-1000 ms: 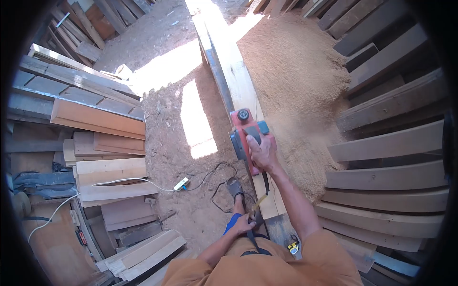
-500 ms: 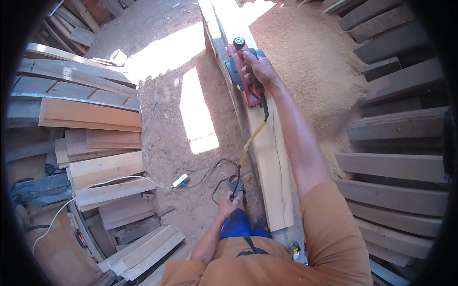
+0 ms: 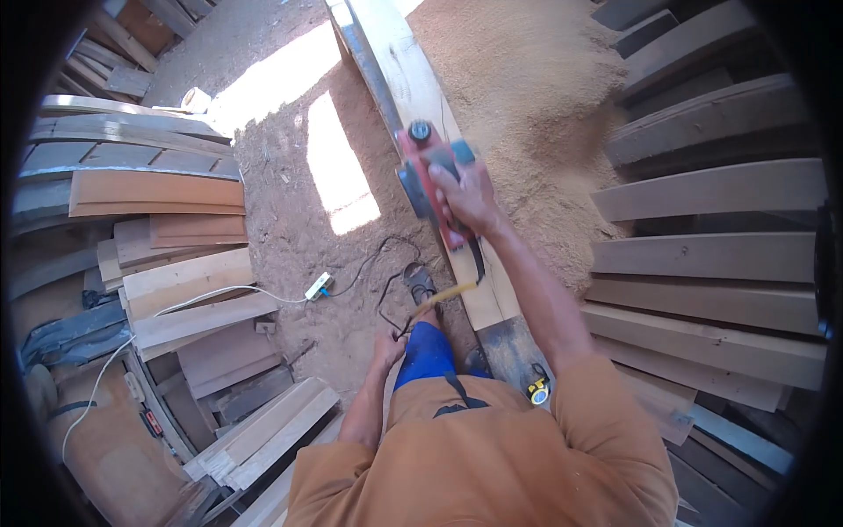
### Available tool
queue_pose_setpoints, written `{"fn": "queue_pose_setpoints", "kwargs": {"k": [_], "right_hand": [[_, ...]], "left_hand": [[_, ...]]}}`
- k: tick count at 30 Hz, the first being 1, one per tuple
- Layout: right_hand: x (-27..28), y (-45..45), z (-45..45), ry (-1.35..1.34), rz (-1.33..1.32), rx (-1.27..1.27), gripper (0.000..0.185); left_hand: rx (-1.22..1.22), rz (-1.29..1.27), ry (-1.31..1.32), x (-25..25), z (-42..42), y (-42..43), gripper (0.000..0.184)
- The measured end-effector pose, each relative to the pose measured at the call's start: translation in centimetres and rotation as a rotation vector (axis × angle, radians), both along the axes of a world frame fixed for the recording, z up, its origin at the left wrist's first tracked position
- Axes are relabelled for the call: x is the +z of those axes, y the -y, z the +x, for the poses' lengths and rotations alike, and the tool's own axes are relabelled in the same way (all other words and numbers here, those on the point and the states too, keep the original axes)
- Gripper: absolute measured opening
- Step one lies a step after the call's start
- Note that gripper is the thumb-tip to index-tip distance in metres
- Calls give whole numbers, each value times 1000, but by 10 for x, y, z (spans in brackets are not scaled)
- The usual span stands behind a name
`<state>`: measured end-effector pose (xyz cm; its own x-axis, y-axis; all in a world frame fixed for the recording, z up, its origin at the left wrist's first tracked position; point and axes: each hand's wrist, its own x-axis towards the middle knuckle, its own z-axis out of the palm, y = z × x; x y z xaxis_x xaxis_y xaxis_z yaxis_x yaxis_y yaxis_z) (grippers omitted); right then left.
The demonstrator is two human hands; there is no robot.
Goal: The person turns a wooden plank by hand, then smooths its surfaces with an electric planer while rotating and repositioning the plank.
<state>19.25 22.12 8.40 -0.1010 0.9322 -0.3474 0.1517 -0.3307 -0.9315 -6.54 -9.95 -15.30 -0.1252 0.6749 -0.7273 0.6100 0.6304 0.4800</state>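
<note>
My right hand (image 3: 468, 195) is wrapped around the handle of a red electric planer (image 3: 429, 180), slightly blurred. The planer rests on a long pale wooden board (image 3: 488, 303) with a dark crack along it. From the planer's back end runs its cord (image 3: 448, 292), black with a yellow stretch, which bends down toward my left leg. My left hand (image 3: 387, 349) is closed around the black part of this cord, low beside my knee.
A white extension socket (image 3: 320, 286) lies on the dirt floor at left. Sawdust (image 3: 544, 105) is heaped right of the board. Stacked planks (image 3: 167, 193) line the left, and more planks (image 3: 711, 189) the right. A yellow tape measure (image 3: 537, 389) sits near the board's close end.
The planer has come back along the board toward my body, with my right hand on it. The cord now sags in a sharper bend. My view has shifted forward along the board.
</note>
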Motion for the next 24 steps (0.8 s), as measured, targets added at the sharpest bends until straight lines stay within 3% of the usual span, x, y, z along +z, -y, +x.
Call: {"fn": "queue_pose_setpoints", "kwargs": {"k": [1, 2, 7, 11, 14, 17, 19, 21, 23, 24], "right_hand": [[-10, 38, 11, 17, -20, 20, 33], [-22, 79, 23, 63, -15, 81, 52], [20, 276, 75, 102, -27, 163, 57], [-3, 366, 93, 145, -4, 97, 62], [-19, 340, 78, 179, 33, 57, 64], [-21, 252, 53, 99, 40, 42, 64], [-12, 181, 32, 72, 123, 13, 64], [-18, 108, 15, 62, 87, 39, 64], [-11, 33, -1, 78, 65, 36, 67], [-15, -5, -10, 107, 111, 28, 69]], "left_hand": [[-70, -31, -52, 2, 2, 13, 21], [-70, -59, -37, 7, 6, 29, 22], [-100, -82, -20, 1, 30, 106, 21], [-81, -43, 43, 11, 44, 113, 29], [-9, -51, -17, 27, 56, 88, 32], [220, 253, -373, -26, 60, 66, 27], [654, 18, -79, 31, 79, -6, 26], [824, -93, 200, -6, 71, -40, 39], [766, -23, 410, -69, 80, -66, 45], [800, 81, 430, -58, 106, -90, 44]]}}
